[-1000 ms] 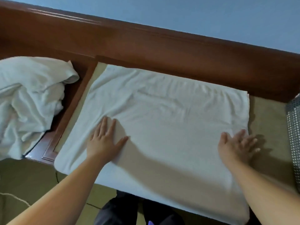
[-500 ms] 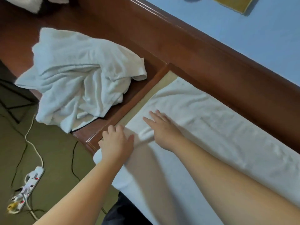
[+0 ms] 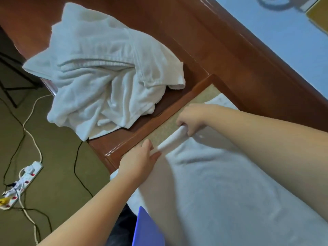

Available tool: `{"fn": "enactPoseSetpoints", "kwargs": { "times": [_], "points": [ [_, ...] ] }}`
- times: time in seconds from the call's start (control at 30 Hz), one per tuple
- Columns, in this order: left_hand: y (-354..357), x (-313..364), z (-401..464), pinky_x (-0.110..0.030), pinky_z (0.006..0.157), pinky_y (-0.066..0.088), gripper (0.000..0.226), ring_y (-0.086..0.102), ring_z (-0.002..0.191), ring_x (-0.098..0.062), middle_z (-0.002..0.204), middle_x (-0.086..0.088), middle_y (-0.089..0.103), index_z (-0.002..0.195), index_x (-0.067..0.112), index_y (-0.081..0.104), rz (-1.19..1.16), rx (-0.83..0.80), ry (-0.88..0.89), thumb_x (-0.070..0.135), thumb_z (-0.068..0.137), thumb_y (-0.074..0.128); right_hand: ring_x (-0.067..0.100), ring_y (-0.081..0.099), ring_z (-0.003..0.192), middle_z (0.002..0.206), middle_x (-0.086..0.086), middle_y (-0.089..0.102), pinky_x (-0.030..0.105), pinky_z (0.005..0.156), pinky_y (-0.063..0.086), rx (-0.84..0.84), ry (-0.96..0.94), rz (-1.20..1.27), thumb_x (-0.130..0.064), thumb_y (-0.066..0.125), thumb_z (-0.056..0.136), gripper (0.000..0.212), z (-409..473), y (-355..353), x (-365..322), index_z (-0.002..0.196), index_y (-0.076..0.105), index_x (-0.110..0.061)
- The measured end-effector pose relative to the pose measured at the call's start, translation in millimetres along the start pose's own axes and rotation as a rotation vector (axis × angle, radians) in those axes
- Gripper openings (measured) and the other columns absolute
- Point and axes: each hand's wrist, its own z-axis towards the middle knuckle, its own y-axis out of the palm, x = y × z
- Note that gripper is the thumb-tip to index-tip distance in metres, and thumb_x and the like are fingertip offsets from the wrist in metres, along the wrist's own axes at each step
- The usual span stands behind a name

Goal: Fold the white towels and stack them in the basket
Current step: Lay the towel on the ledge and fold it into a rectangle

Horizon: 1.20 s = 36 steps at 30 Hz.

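1. Blue object [image 3: 147, 229], near bottom edge, flat and angled; what it is cannot be told.
2. Power strip [image 3: 21, 183], white with red switches, on the olive floor [image 3: 58, 174] at near left; black and white cables run around it.
3. Flat white towel [image 3: 221, 192], spread over the near right of the counter [image 3: 113, 150]; its left edge is lifted and rolled into a narrow fold.
4. Left hand [image 3: 140, 160], at the near end of that rolled edge, fingers curled and pinching the towel's corner.
5. Right hand [image 3: 191, 119], at the far end of the same edge, fingers curled round the rolled cloth and gripping it.
6. Beige inset panel [image 3: 166, 126], bare strip of counter just left of the lifted edge, framed in reddish-brown wood.
7. Crumpled white towel pile [image 3: 106, 71], unfolded, on the lower wooden ledge at far left, its near corner hanging over the ledge.
8. Blue wall [image 3: 276, 38], far right, behind the wooden rail.
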Motion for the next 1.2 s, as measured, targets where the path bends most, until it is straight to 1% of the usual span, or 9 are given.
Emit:
{"fn": "enactPoseSetpoints", "kwargs": {
  "times": [0.2,0.3,0.4,0.53,0.73,0.87,0.97,1.07,1.2],
  "points": [
    [-11.1,-26.0,-9.7,-0.033,0.065,0.041,0.027,0.053,0.078,-0.015,0.091,0.013,0.047,0.096,0.033,0.053,-0.025,0.053,0.069,0.058,0.094,0.063,0.019,0.054,0.067,0.068,-0.003,0.057,0.032,0.061,0.033,0.228,0.142,-0.007,-0.03,0.072,0.083,0.03,-29.6,18.7,78.6,0.07,0.048,-0.017],
    [-13.5,-29.9,-25.2,-0.029,0.056,0.041,0.021,0.055,0.069,-0.015,0.089,0.014,0.047,0.099,0.03,0.068,-0.024,0.214,0.229,0.05,0.093,0.07,0.024,0.067,0.079,0.078,-0.007,0.07,0.034,0.075,0.045,0.507,0.16,-0.111,-0.021,0.074,0.076,0.008,-51.7,50.0,100.1,0.079,0.07,-0.028],
    [-13.7,-17.9,-44.7,-0.026,0.048,0.044,0.014,0.052,0.065,-0.013,0.086,0.01,0.051,0.095,0.03,0.077,-0.023,0.389,0.404,0.043,0.096,0.073,0.027,0.072,0.092,0.088,-0.004,0.078,0.041,0.085,0.049,0.65,0.276,0.015,-0.008,0.077,0.076,0.037,-81.2,84.5,99.7,0.102,0.082,-0.035],
    [-1.0,13.1,-77.1,-0.024,0.042,0.038,0.015,0.05,0.056,-0.018,0.081,0.003,0.056,0.096,0.028,0.08,0.04,0.497,0.547,0.037,0.097,0.069,0.033,0.066,0.111,0.101,0.005,0.077,0.046,0.097,0.042,0.789,0.514,0.197,0.0,0.076,0.078,0.043,-130.5,141.7,83.3,0.114,0.082,-0.024],
    [40.6,67.7,-134.6,-0.027,0.037,0.036,0.006,0.049,0.052,-0.021,0.078,0.002,0.053,0.093,0.027,0.073,0.053,0.394,0.642,0.029,0.091,0.078,0.036,0.059,0.11,0.108,0.007,0.077,0.045,0.089,0.042,0.892,0.702,0.244,-0.011,0.048,0.087,0.045,-203.1,226.1,64.2,0.121,0.078,-0.019],
    [80.7,101.1,-165.1,-0.03,0.035,0.039,0.014,0.049,0.054,-0.021,0.079,0.004,0.048,0.085,0.026,0.069,0.121,0.216,0.624,0.026,0.085,0.083,0.039,0.056,0.113,0.125,0.009,0.071,0.049,0.094,0.048,0.788,0.857,0.398,-0.007,0.056,0.095,0.039,-230.7,263.8,54.9,0.128,0.074,-0.017],
    [114.4,119.5,-178.2,-0.03,0.037,0.035,0.027,0.047,0.058,-0.021,0.08,0.006,0.04,0.078,0.023,0.053,0.263,0.015,0.55,0.023,0.082,0.079,0.041,0.054,0.112,0.126,0.016,0.059,0.048,0.095,0.05,0.759,1.016,0.733,-0.023,0.068,0.093,0.045,-231.8,287.5,35.5,0.138,0.061,-0.017],
    [131.7,131.6,-184.0,-0.032,0.05,0.026,0.026,0.051,0.072,-0.026,0.091,0.004,0.041,0.088,0.02,0.046,0.339,-0.132,0.425,0.042,0.102,0.051,0.043,0.057,0.121,0.133,0.021,0.057,0.045,0.099,0.048,0.692,1.201,1.202,-0.035,0.072,0.093,0.054,-225.8,290.5,0.4,0.134,0.052,-0.006],
    [116.9,155.2,-172.0,-0.033,0.064,0.038,0.039,0.065,0.087,-0.029,0.098,-0.001,0.062,0.1,0.021,0.062,0.385,-0.081,0.404,0.051,0.107,0.038,0.035,0.074,0.091,0.1,0.017,0.077,0.045,0.084,0.062,0.629,1.16,1.598,-0.056,0.057,0.075,0.063,-193.4,312.5,-47.9,0.11,0.064,-0.004]
  ]
}}
